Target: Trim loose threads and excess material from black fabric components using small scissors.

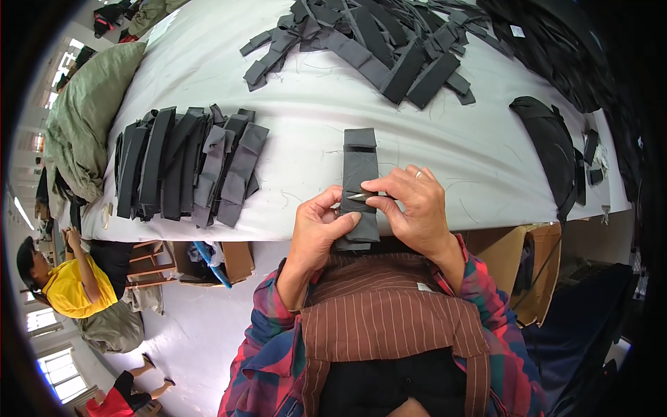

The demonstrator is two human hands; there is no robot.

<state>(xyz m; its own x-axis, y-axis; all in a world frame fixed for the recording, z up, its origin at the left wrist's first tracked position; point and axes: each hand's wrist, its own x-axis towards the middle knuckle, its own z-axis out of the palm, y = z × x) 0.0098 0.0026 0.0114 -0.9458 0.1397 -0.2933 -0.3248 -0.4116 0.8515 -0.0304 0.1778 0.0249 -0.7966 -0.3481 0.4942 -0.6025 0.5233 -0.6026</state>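
So, looks to me like the step in hand is working a small pointed metal tool (357, 197) at the dark grey strip (360, 165), maybe for loose thread, can't be sure. The right hand (417, 208) pinches the tool, and the left hand (319, 222) grips the strip's left edge. I'd say the next move calls for a flat, steady strip and a shallow tip. The strip lies upright at frame centre on the worktop (295, 149), between both hands, its far end poking out above them.
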